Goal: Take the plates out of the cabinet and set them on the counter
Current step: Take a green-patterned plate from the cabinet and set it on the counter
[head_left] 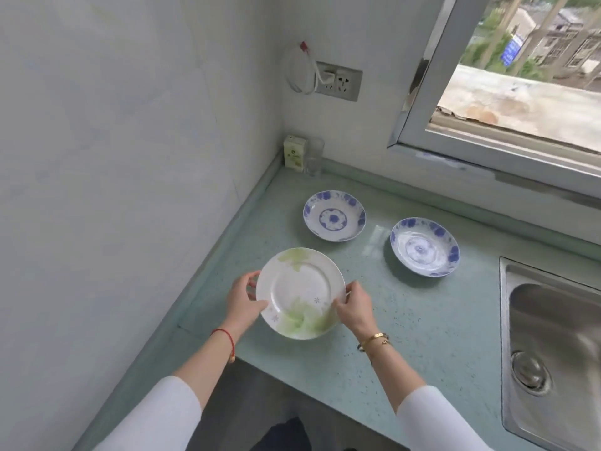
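Note:
A white plate with green leaf prints (300,292) is held over the near left part of the pale green counter (406,320), close to the wall. My left hand (242,299) grips its left rim and my right hand (353,307) grips its right rim. Whether the plate touches the counter I cannot tell. Two white plates with blue flower patterns rest farther back: one (334,215) near the corner, the other (424,246) to its right, close to the sink. The cabinet is out of view.
A steel sink (553,346) fills the right side of the counter. A small green carton (294,153) and a clear glass (314,156) stand in the back corner. A wall socket with a white cable (338,81) is above them, and a window (520,76) at the upper right.

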Tool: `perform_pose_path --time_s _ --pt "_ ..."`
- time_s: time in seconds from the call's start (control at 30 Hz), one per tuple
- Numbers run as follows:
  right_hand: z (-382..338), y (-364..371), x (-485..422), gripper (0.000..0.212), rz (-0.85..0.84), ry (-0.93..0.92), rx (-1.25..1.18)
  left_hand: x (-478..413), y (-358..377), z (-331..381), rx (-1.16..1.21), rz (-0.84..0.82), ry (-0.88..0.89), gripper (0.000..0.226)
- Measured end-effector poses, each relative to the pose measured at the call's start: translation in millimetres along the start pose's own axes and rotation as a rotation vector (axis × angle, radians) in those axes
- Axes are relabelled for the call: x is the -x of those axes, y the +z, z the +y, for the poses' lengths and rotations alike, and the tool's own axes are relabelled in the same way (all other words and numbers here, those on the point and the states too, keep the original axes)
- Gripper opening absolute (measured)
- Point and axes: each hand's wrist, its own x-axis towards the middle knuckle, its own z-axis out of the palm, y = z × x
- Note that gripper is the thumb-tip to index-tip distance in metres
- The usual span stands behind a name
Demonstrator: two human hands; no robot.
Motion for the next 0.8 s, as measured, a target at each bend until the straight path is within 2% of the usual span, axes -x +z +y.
perform_pose_path --time_s 0.3,0.5,0.67,0.8 --pt "2.3 14.7 -32.7 0.016 -0.081 0.017 0.09 -38.0 10.0 -14.7 -0.063 0.002 -0.065 0.07" --pt "1.2 11.3 -38.0 0.016 -0.07 -0.026 0.185 -44.0 17.7 -17.6 -0.083 0.016 -0.08 0.069" --pt "-2.5 11.5 -33.5 0.027 -0.056 -0.029 0.152 -47.5 17.4 -21.2 -0.101 0.001 -0.08 0.071" --pt "-2.7 9.7 -29.6 0.023 -0.071 -0.016 0.172 -44.0 12.3 -20.3 -0.112 -0.03 -0.074 0.071"
